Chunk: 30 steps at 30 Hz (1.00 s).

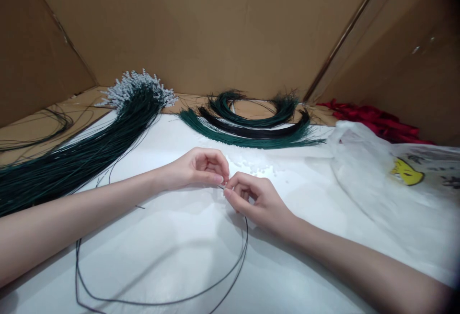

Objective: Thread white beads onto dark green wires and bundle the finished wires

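My left hand point(210, 166) and my right hand point(251, 196) meet fingertip to fingertip above the white surface point(161, 261). A thin dark green wire point(247, 242) is pinched in my right hand and loops down toward the front and left. Its end shows between the two hands. The thumb and forefinger of my left hand are pressed together beside that end; whatever tiny piece they hold is too small to make out. Just behind my hands, small white beads point(251, 164) lie scattered.
A thick bundle of green wires point(89, 156) tipped with white beads point(134, 89) lies at left. Curved bundles of green and black wire point(251, 134) lie at the back. Red fabric point(377, 122) and a clear plastic bag point(377, 180) are at right. Cardboard walls point(201, 27) enclose the back.
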Tool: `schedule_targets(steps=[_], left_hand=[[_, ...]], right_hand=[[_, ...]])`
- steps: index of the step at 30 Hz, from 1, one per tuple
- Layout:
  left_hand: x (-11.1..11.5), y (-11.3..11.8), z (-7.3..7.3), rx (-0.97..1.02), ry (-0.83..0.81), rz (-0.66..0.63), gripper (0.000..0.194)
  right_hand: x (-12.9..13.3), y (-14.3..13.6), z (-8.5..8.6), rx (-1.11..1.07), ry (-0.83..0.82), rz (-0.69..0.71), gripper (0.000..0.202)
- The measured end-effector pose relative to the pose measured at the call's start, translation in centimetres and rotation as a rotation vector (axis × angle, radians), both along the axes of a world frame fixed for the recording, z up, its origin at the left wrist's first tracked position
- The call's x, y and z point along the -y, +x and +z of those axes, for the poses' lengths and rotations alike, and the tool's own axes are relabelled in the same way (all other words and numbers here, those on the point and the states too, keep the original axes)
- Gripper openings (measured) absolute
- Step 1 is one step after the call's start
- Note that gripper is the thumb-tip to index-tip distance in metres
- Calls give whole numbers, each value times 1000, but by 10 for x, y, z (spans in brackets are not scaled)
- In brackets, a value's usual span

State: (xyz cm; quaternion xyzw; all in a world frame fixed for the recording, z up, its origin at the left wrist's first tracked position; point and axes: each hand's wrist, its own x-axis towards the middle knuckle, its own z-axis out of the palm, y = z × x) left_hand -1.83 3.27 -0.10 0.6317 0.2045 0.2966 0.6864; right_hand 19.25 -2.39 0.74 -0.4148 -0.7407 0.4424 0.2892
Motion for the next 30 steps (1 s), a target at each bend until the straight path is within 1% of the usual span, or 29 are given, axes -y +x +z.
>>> schedule_targets(steps=[7,30], left_hand=[[0,0,0,-7,-13,10,15],[0,1,0,-21,3,1,13]], right_hand=[[0,0,0,-6,-9,-2,13],[0,-1,-1,-1,-10,-1,13]])
